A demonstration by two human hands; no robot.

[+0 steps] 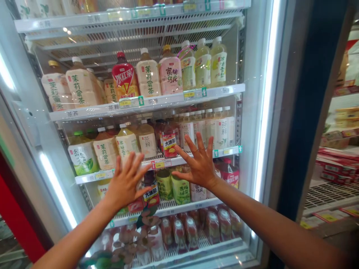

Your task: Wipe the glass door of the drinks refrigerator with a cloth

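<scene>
Both of my hands are raised with fingers spread in front of a lit drinks cooler. My left hand (126, 183) holds nothing; it covers part of the shelf edge below a jasmine tea bottle (105, 149) and a pale yellow bottle (126, 142). To its right, my right hand (199, 160) is empty too, its fingers in front of several white-labelled tea bottles (221, 129). A red and yellow carton (169, 140) stands on the shelf between the two hands. Green bottles (181, 188) show below. Whether either hand touches glass I cannot tell.
Upper shelf bottles include a red iced tea bottle (125, 78) and a pink-labelled bottle (170, 73). Several dark bottles (179, 231) fill the bottom shelf. A lit door frame (267, 93) runs down the right; beyond it is a rack with red packages (336, 164).
</scene>
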